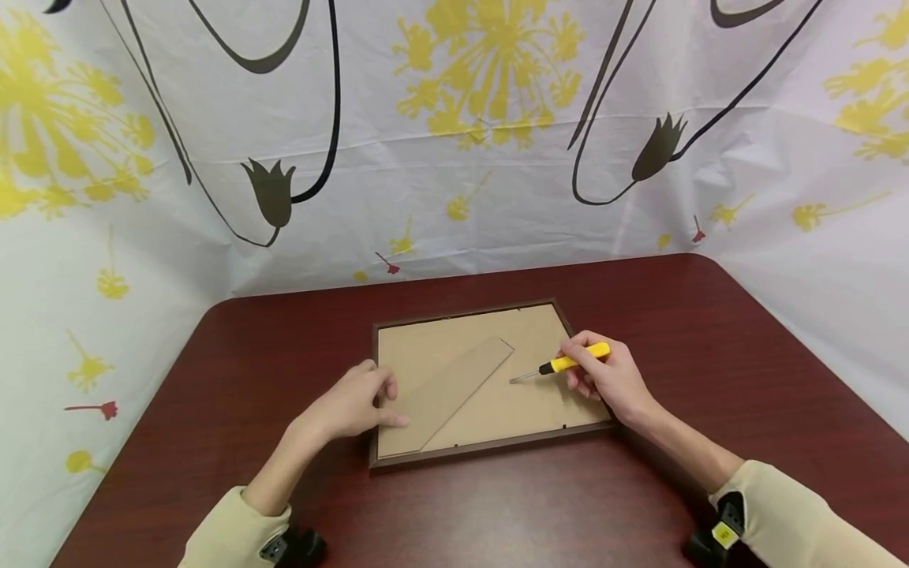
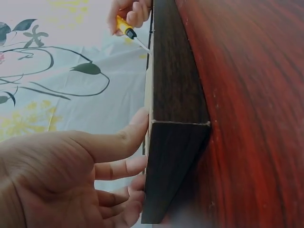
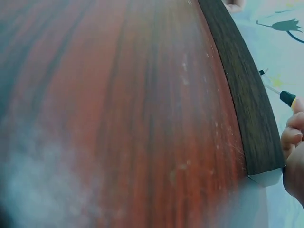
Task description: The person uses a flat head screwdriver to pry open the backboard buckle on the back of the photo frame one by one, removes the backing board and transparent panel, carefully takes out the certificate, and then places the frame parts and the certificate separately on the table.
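Note:
A picture frame (image 1: 497, 439) lies back side up on the table, its dark wood rim around a tan backing board (image 1: 454, 355). Cut or folded into that board is a long slanted flap (image 1: 461, 386), lying flat. My right hand (image 1: 611, 379) holds a screwdriver (image 1: 578, 359) with a yellow and black handle over the board's right part; whether its tip touches the board I cannot tell. At the frame's left edge is my left hand (image 1: 358, 401), fingers loosely bent, the thumb resting on the board. The left wrist view shows that thumb (image 2: 128, 135) beside the dark rim (image 2: 173, 71).
The dark red wooden table (image 1: 540, 505) extends around the frame on all sides. Behind it and at both sides hangs a white sheet (image 1: 454, 213) with a flower print. Small dark tabs (image 1: 564, 427) sit along the frame's inner edge.

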Tool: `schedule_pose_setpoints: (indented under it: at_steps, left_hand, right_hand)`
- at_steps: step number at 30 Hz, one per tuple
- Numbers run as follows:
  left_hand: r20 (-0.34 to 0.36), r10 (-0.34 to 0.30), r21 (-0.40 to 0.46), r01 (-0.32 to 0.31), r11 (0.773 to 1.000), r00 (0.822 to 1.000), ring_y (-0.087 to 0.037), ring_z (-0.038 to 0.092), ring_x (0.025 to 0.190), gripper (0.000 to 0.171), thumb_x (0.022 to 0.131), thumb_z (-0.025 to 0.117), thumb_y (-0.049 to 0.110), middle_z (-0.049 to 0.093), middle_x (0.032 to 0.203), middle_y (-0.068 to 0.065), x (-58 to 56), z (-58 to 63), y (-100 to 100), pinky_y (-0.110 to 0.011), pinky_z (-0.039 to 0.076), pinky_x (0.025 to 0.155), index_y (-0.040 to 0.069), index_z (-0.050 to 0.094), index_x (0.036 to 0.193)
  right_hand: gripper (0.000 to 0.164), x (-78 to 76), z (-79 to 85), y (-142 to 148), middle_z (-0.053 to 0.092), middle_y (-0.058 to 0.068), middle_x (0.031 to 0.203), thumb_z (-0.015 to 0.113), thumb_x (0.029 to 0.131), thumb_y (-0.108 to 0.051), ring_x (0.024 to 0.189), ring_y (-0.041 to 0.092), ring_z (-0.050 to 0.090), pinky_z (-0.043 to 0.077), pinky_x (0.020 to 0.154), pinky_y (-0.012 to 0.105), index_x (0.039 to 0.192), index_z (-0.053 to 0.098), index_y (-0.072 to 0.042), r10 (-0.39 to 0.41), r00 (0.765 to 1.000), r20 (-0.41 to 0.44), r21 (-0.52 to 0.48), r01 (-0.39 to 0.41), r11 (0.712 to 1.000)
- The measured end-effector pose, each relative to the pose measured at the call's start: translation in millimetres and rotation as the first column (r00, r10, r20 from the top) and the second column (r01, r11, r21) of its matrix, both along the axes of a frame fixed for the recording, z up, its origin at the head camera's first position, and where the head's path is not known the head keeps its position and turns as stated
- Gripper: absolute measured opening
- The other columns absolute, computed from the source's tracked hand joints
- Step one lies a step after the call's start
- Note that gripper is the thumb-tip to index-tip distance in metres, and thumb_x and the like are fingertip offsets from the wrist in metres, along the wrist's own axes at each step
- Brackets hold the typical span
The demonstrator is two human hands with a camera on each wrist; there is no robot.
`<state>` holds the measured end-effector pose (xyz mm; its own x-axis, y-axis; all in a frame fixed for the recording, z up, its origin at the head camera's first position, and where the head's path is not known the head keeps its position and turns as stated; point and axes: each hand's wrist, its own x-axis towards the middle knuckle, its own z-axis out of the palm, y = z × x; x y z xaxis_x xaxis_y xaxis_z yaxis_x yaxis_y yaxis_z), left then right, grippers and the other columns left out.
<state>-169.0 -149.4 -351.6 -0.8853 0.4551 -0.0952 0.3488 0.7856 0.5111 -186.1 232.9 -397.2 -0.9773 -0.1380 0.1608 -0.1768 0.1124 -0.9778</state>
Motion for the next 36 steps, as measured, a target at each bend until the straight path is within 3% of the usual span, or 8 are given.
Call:
schedule_pose_setpoints:
  at_steps: [4,10,16,21,25,30,36]
  left_hand:
    - [-0.021,0.004,-0.001,-0.004,1.000,1.000,-0.027,0.045,0.098,0.037,0.084,0.084,0.034,0.051,0.103,-0.009,-4.3,-0.1,3.4,-0.044,0.042,0.084,0.009,0.062,0.102]
    - [-0.042,-0.040,0.025,0.041,0.999,0.998,-0.036,0.044,0.118,0.051,0.089,0.078,0.040,0.050,0.128,-0.016,-10.1,-2.0,8.0,-0.054,0.040,0.100,0.004,0.062,0.122]
    - [0.007,-0.086,0.022,0.086,0.996,0.996,-0.038,0.040,0.123,0.069,0.090,0.075,0.046,0.044,0.135,-0.019,-15.1,-1.8,13.0,-0.055,0.038,0.103,0.002,0.054,0.139]
    - [0.111,-0.088,-0.017,0.091,0.996,0.990,-0.046,0.020,0.144,0.087,0.088,0.076,0.049,0.022,0.155,-0.030,-18.2,-0.3,18.1,-0.061,0.028,0.112,0.001,0.040,0.152]
    - [0.170,-0.080,-0.041,0.088,0.995,0.982,-0.047,0.001,0.150,0.093,0.089,0.075,0.048,0.005,0.162,-0.033,-19.5,0.5,20.8,-0.062,0.018,0.116,0.002,0.032,0.157]
    - [0.194,-0.082,-0.049,0.093,0.995,0.978,-0.045,-0.004,0.151,0.095,0.089,0.075,0.049,0.000,0.163,-0.031,-19.7,0.1,22.5,-0.061,0.015,0.117,0.004,0.029,0.159]
    - [0.175,-0.080,-0.076,0.095,0.993,0.981,-0.043,-0.007,0.151,0.105,0.085,0.078,0.053,-0.006,0.164,-0.029,-18.9,-3.7,23.3,-0.059,0.013,0.118,0.006,0.023,0.161]
  right_hand:
    - [0.027,-0.5,4.4,2.3,0.060,0.011,0.062,0.064,0.101,-0.025,0.047,0.013,0.047,0.038,0.041,0.025,0.094,0.066,0.001,-0.029,0.999,-0.017,0.060,0.030,0.998]
    - [0.029,-3.6,11.6,3.5,0.060,0.010,0.066,0.064,0.101,-0.024,0.050,0.012,0.047,0.040,0.042,0.023,0.103,0.072,0.004,0.028,1.000,-0.013,0.044,-0.028,0.999]
    - [0.024,-9.5,16.4,2.1,0.062,0.011,0.070,0.071,0.097,-0.018,0.054,0.014,0.052,0.046,0.046,0.025,0.102,0.069,0.005,0.048,0.999,-0.019,0.037,-0.047,0.998]
    - [0.024,-15.8,18.3,2.2,0.066,0.014,0.075,0.074,0.094,-0.014,0.058,0.017,0.058,0.052,0.050,0.029,0.110,0.070,0.003,0.035,0.999,-0.041,0.065,-0.032,0.997]
    - [0.024,-21.5,18.4,1.2,0.068,0.017,0.078,0.074,0.094,-0.014,0.060,0.020,0.061,0.054,0.054,0.031,0.113,0.071,0.000,0.035,0.996,-0.085,0.138,-0.023,0.990]
    - [0.024,-28.2,19.2,0.9,0.070,0.016,0.080,0.072,0.096,-0.017,0.061,0.023,0.064,0.055,0.060,0.029,0.117,0.072,-0.004,0.031,0.988,-0.152,0.262,0.010,0.965]
    - [0.023,-38.4,19.9,-0.2,0.070,0.007,0.073,0.073,0.095,-0.022,0.060,0.017,0.065,0.049,0.056,0.020,0.115,0.075,-0.010,0.013,0.955,-0.297,0.422,0.119,0.899]
